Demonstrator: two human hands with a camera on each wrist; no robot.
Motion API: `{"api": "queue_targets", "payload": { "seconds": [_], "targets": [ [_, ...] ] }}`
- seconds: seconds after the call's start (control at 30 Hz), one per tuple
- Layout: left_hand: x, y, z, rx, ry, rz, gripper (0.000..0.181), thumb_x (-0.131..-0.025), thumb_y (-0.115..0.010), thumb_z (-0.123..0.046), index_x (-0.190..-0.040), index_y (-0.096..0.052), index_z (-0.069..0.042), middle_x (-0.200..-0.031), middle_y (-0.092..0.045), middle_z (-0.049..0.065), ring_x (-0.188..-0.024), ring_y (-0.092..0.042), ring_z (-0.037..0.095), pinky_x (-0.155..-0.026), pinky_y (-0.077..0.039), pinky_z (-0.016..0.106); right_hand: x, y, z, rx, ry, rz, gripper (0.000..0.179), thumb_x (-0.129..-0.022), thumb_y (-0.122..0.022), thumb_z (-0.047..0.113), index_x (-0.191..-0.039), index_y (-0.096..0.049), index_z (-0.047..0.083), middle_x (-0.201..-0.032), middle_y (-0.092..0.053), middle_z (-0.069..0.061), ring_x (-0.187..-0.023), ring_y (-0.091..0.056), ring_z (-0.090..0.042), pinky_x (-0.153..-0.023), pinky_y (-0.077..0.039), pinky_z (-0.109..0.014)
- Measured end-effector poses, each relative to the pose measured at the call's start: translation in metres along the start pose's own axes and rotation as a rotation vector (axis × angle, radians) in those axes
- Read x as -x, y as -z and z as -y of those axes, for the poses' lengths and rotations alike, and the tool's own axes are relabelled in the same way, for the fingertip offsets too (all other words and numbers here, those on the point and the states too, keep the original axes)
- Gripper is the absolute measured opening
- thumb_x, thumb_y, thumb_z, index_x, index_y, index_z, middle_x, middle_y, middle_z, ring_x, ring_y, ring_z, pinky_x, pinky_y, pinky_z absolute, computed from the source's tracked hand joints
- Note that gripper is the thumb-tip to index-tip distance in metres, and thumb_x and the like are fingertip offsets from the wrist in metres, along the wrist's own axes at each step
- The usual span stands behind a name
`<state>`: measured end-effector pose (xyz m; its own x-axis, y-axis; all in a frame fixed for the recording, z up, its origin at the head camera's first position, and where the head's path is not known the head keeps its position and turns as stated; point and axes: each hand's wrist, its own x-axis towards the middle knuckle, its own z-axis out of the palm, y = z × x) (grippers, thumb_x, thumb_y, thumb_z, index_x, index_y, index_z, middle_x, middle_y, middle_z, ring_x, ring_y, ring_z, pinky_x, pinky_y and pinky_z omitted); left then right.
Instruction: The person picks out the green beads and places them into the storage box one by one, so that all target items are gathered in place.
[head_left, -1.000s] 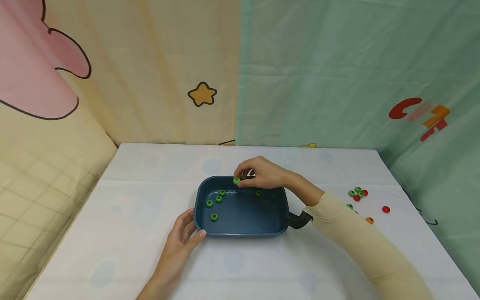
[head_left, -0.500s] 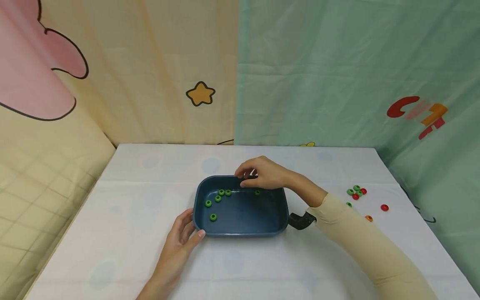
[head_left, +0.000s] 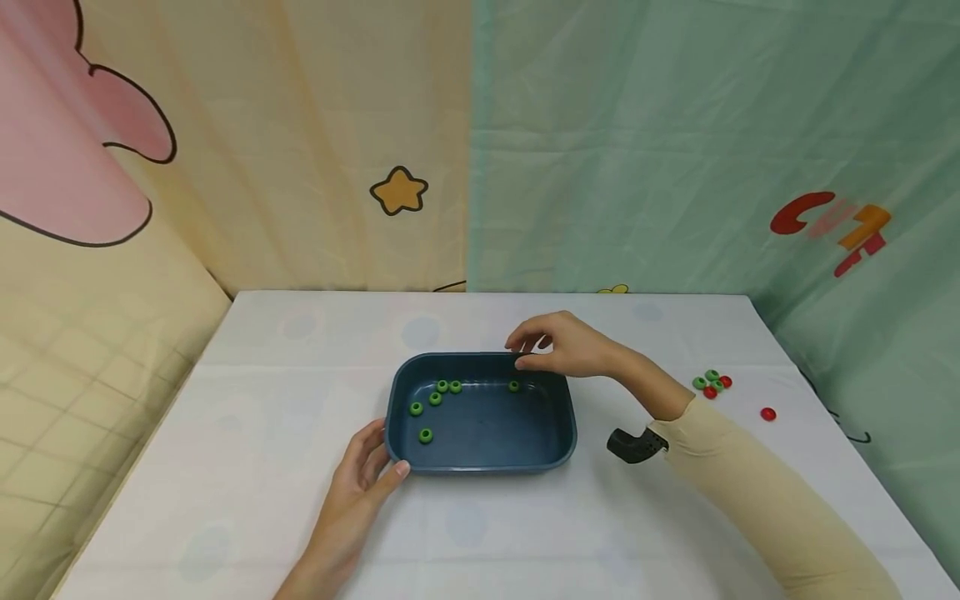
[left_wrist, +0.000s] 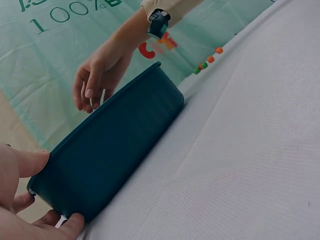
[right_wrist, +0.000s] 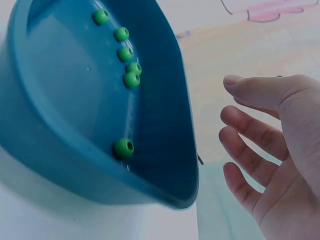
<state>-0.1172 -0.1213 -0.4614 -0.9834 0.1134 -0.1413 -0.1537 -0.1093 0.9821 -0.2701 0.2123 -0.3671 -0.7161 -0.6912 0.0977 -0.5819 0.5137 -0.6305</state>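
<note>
A dark blue plastic tray [head_left: 491,446] with deep walls stands on the table, and several green beads [right_wrist: 123,148] with holes lie on its floor. My left hand [head_left: 358,492] holds the tray's left front corner, its thumb at the rim and its fingers along the side wall. Over the back right rim hovers my right hand [head_left: 566,343], fingers loosely bent and nothing between thumb and fingertips. In the right wrist view, the right hand [right_wrist: 280,145] is seen apart from the tray, palm showing.
Green beads [head_left: 712,375] and red beads [head_left: 768,414] lie loose on the right of the white table [head_left: 262,400]. In the left wrist view, orange beads [left_wrist: 219,50] appear there too. A black wrist camera [head_left: 633,446] hangs under the right forearm. Curtains enclose the back and sides.
My right hand first held a green bead over the tray and let it go; the bead now lies beside the others inside. The right hand has since moved right. The left hand stays put.
</note>
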Motion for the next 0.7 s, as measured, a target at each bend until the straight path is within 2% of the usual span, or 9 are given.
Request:
{"api": "queue_targets", "payload": {
  "seconds": [0.13,0.47,0.7],
  "targets": [
    [0.0,0.0,0.0,0.002,0.003,-0.001,0.07,-0.098,-0.071,-0.006,-0.156,-0.032,-0.013,-0.157,-0.036,0.012,-0.146,-0.036,0.028,-0.099,-0.047,0.02,0.008,0.005,-0.003,-0.004,-0.022,-0.024,0.024,-0.096,-0.076,0.014,-0.119,-0.074,0.007,-0.111,-0.073,-0.005,-0.1,-0.069,-0.017,-0.09,-0.056,-0.047],
    [0.0,-0.001,0.0,0.005,0.021,-0.002,0.07,-0.098,-0.072,-0.008,-0.156,-0.032,-0.014,-0.158,-0.036,0.011,-0.146,-0.035,0.028,-0.098,-0.047,0.02,0.032,0.014,-0.013,-0.018,-0.099,-0.046,0.025,-0.096,-0.076,0.014,-0.12,-0.073,0.007,-0.115,-0.072,-0.01,-0.102,-0.068,-0.02,-0.092,-0.055,-0.049],
    [0.0,-0.001,-0.001,0.004,0.019,-0.004,0.07,-0.098,-0.071,-0.008,-0.156,-0.032,-0.014,-0.158,-0.036,0.011,-0.146,-0.035,0.028,-0.099,-0.047,0.02,0.047,0.02,-0.021,-0.001,-0.134,-0.08,0.023,-0.095,-0.077,0.014,-0.118,-0.075,0.01,-0.111,-0.072,0.001,-0.1,-0.067,-0.019,-0.091,-0.055,-0.047]
  ]
}}
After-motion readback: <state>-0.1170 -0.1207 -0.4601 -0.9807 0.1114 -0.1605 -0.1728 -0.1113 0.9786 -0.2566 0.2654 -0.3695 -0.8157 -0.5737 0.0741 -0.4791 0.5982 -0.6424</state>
